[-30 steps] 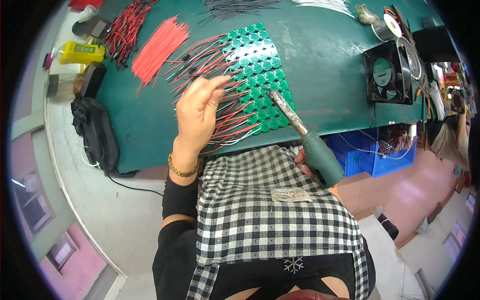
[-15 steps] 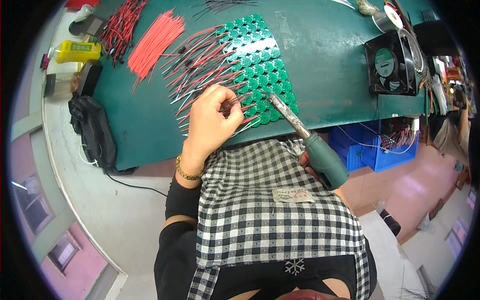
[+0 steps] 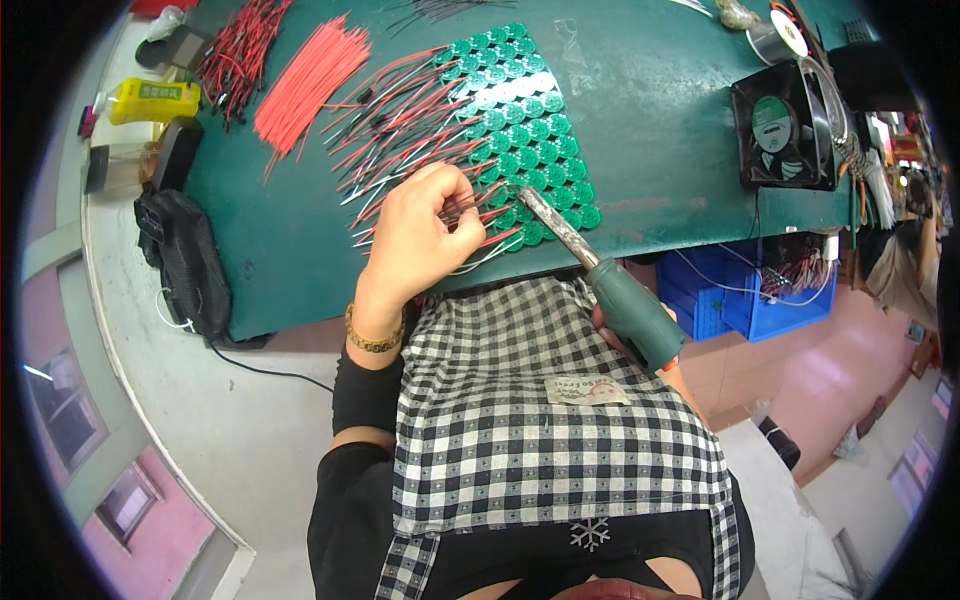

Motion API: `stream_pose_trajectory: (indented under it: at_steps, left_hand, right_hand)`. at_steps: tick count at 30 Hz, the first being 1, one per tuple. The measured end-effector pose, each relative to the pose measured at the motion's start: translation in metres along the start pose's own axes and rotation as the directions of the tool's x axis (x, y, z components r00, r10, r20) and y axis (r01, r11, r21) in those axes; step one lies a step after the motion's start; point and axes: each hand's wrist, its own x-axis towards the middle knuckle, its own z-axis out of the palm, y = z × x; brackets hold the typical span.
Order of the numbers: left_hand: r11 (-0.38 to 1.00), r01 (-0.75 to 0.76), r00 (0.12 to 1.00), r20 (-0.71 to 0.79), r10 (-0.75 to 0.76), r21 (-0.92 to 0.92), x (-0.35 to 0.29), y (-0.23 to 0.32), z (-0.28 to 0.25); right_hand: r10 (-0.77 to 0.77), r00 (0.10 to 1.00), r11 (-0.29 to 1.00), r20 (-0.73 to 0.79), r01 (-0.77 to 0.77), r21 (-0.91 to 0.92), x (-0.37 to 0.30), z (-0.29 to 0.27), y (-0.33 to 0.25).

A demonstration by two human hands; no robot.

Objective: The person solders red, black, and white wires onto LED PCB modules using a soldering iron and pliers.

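Note:
A panel of round green circuit boards lies on the green bench, with red, black and white wires fanning out from its left side. My left hand is over the lower wires, its thumb and fingers pinched on a thin wire near the panel's left edge. From the right, my right hand is closed around the dark green handle of a soldering iron, most of the fingers hidden behind it. The iron's metal tip points up and left, at the boards close to my left fingertips.
A bundle of red tubing or wires and a heap of red and black wires lie at the far left. Beyond the edge stands a yellow bottle. A black fan and a solder spool are at right, blue bins below.
The soldering iron has moved a little left, its tip now further over the boards. My left hand has shifted slightly left and stays pinched.

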Motion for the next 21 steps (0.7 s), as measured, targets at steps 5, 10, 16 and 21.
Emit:
stream_pose_trajectory:
  at_steps: [5,10,16,21]
  left_hand:
    - [1.0,-0.002,1.0,-0.015,0.002,0.011,-0.001,0.004,0.0]
    - [0.997,-0.072,0.997,-0.029,0.073,0.036,-0.001,-0.002,0.004]
    - [0.997,-0.068,0.997,-0.036,0.07,0.048,0.0,-0.004,0.003]
    - [0.998,-0.044,0.999,-0.022,0.045,0.045,0.0,-0.003,0.003]
  right_hand:
    - [-0.005,1.0,0.998,0.01,0.005,0.069,-0.004,0.002,0.007]
    - [0.804,0.522,0.515,0.284,-0.851,0.106,0.022,-0.012,-0.038]
    - [0.821,0.497,0.45,0.28,-0.866,0.217,0.03,-0.013,-0.049]
    - [0.638,0.724,0.593,0.263,-0.68,0.432,0.013,-0.011,-0.033]
